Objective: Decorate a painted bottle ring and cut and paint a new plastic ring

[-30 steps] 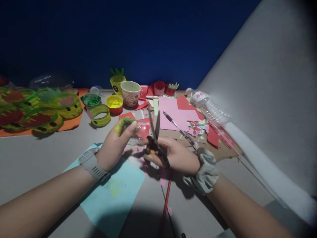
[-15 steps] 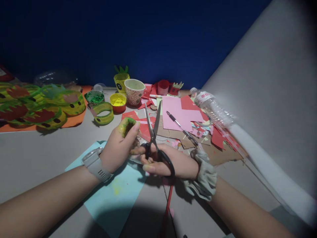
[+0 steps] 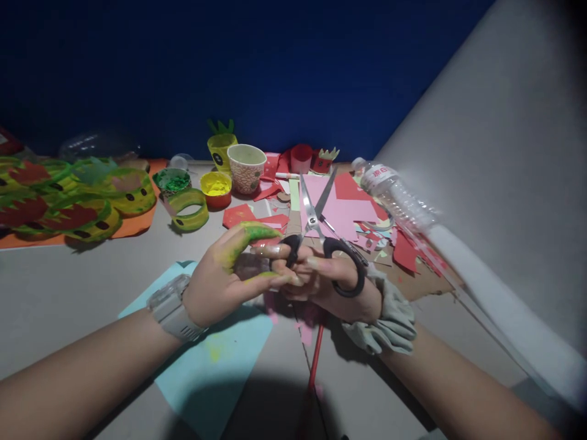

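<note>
My right hand (image 3: 321, 269) holds black-handled scissors (image 3: 312, 221), fingers through the loops. Their blades are spread and point up and away. My left hand (image 3: 224, 269), smeared with green and yellow paint, meets the right one from the left. Its index finger and thumb curve around a clear, shiny plastic thing (image 3: 253, 264), whose kind I cannot make out. The left thumb touches the curled right fingers, and the right index finger reaches into the left hand. Below lies a light blue sheet (image 3: 220, 360) with a yellow smudge.
Painted yellow-green rings (image 3: 101, 220) with paper tops lie on orange paper at left. Green paint (image 3: 173, 181), yellow paint (image 3: 215, 186) and a paper cup (image 3: 246, 168) stand behind. Pink paper (image 3: 316, 195), red scraps, a pen (image 3: 337, 232) and a plastic bottle (image 3: 394, 189) are at right.
My right hand has moved right and slightly up with the scissors, which remain spread. My left hand has opened out from a tighter curl, its fingers now stretched towards the right hand.
</note>
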Tool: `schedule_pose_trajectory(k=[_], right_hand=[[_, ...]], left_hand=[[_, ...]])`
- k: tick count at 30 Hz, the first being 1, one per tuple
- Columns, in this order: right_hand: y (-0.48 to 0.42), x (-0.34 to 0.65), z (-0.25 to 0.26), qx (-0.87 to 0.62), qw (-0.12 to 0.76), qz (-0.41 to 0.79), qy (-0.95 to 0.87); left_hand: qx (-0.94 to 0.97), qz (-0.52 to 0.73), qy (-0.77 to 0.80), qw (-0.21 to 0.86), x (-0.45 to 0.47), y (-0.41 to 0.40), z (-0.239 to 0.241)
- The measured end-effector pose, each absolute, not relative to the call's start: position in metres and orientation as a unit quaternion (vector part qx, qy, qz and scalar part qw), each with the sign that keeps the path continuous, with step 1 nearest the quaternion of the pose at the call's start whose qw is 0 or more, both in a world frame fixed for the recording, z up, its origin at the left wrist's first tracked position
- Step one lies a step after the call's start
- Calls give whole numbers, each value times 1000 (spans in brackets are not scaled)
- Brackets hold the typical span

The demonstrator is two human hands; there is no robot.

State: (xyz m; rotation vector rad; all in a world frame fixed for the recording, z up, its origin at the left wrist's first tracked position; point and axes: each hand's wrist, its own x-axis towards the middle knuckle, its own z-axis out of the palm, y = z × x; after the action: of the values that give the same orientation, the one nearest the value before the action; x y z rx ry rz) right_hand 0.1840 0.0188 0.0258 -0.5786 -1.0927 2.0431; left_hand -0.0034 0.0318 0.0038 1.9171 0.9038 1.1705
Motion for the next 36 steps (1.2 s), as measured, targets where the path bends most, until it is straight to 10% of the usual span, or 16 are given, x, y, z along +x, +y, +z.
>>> schedule_pose_trajectory(k=[36], right_hand=[[30,205,27,-205,272,805,-485]], left_hand=[[640,434,405,488,2,29,9]])
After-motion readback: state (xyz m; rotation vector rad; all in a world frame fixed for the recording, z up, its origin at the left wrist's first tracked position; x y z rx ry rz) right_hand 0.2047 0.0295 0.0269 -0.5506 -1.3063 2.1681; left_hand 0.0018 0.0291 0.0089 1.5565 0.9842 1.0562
